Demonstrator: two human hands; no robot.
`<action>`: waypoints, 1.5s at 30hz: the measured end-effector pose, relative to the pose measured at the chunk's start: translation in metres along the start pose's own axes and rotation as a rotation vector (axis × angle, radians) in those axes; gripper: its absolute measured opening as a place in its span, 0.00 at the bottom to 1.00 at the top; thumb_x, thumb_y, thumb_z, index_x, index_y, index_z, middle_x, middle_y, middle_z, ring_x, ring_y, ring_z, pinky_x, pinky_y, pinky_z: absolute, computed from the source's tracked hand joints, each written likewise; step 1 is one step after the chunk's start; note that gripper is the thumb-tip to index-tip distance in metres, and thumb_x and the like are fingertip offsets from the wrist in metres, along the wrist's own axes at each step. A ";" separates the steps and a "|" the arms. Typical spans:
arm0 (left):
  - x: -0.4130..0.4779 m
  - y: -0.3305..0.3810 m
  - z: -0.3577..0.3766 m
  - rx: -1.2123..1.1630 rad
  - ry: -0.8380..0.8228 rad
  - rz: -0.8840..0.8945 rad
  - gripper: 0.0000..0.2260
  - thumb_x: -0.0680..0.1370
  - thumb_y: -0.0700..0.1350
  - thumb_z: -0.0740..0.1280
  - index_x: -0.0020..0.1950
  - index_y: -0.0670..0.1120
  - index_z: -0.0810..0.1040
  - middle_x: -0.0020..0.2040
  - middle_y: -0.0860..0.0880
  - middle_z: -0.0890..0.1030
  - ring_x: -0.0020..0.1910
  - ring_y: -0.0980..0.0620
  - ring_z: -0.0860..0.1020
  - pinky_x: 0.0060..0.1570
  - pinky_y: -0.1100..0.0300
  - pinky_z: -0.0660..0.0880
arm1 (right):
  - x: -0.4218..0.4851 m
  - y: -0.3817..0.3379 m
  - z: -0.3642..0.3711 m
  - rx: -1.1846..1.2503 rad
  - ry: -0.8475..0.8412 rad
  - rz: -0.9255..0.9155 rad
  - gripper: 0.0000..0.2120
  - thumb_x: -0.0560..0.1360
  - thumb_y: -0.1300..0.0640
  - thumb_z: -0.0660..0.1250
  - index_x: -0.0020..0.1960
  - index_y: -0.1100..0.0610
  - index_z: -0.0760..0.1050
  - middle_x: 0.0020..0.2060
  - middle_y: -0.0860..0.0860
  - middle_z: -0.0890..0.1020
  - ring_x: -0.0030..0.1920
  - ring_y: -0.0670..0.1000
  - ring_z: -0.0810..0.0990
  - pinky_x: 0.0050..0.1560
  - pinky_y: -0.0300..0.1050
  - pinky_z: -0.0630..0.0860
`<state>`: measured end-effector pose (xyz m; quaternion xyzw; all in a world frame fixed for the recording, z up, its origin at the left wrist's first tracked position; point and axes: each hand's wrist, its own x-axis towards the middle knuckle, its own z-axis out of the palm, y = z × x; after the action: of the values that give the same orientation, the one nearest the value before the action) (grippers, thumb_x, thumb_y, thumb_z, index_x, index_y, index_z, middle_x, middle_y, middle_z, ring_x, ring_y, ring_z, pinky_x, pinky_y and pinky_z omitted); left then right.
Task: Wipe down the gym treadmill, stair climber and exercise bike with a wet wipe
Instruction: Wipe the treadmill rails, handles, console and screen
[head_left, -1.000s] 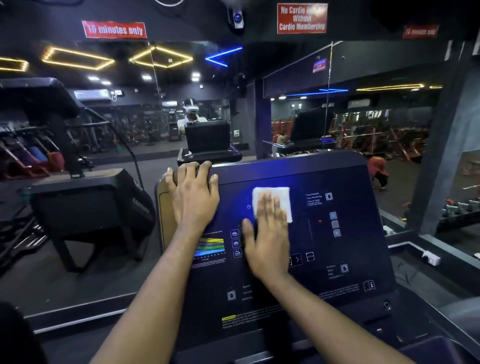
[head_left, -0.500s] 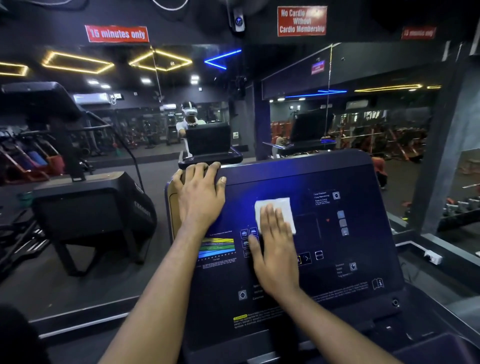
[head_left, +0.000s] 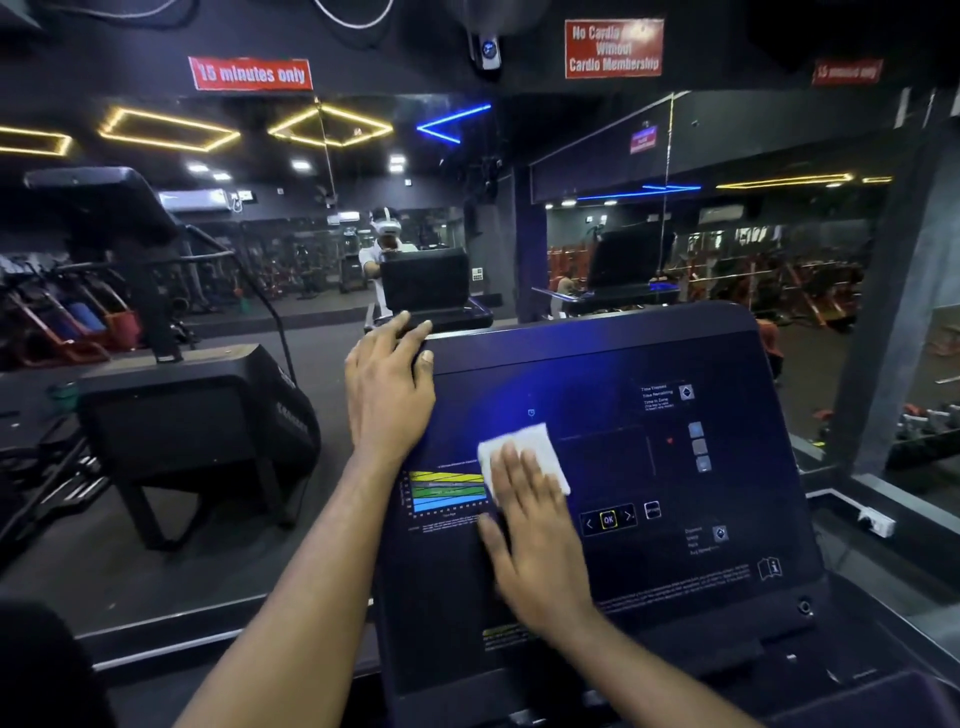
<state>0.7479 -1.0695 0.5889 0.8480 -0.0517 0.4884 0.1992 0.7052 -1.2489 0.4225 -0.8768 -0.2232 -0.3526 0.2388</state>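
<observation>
A dark treadmill console fills the middle and right of the view, tilted up toward me, with a coloured chart and small lit buttons on it. A white wet wipe lies flat on the panel just right of the chart. My right hand presses on the wipe with straight fingers, covering its lower part. My left hand rests on the console's upper left corner, fingers curled over the top edge.
A mirror wall stands ahead, reflecting the gym and a person wearing a headset. Another black machine stands to the left on the dark floor. Red signs hang above. A ledge with a socket runs along the right.
My right hand has slid the wipe down and to the left across the console, toward the coloured chart. My left hand has kept its hold on the top corner.
</observation>
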 end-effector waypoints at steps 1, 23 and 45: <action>-0.003 -0.007 -0.004 -0.046 0.013 -0.047 0.17 0.81 0.41 0.65 0.70 0.48 0.78 0.72 0.47 0.75 0.71 0.45 0.70 0.72 0.49 0.64 | -0.020 0.002 0.003 -0.016 -0.026 -0.041 0.29 0.85 0.42 0.49 0.83 0.50 0.48 0.83 0.44 0.49 0.82 0.49 0.49 0.80 0.49 0.47; 0.005 -0.049 -0.051 -0.472 -0.379 -0.178 0.23 0.83 0.31 0.59 0.74 0.51 0.75 0.70 0.56 0.75 0.69 0.61 0.70 0.65 0.79 0.57 | 0.074 -0.064 0.008 0.053 0.068 0.184 0.31 0.85 0.40 0.45 0.83 0.52 0.45 0.83 0.47 0.47 0.82 0.47 0.41 0.81 0.52 0.47; -0.032 -0.056 -0.034 -0.500 -0.301 -0.251 0.28 0.85 0.39 0.58 0.83 0.48 0.52 0.78 0.52 0.65 0.74 0.57 0.64 0.65 0.79 0.55 | -0.099 -0.096 0.053 -0.007 -0.187 -0.105 0.32 0.84 0.45 0.53 0.84 0.51 0.46 0.83 0.46 0.48 0.82 0.48 0.48 0.76 0.52 0.54</action>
<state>0.7194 -1.0081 0.5604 0.8353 -0.0940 0.3010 0.4503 0.6141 -1.1645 0.3423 -0.8938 -0.2890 -0.2820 0.1952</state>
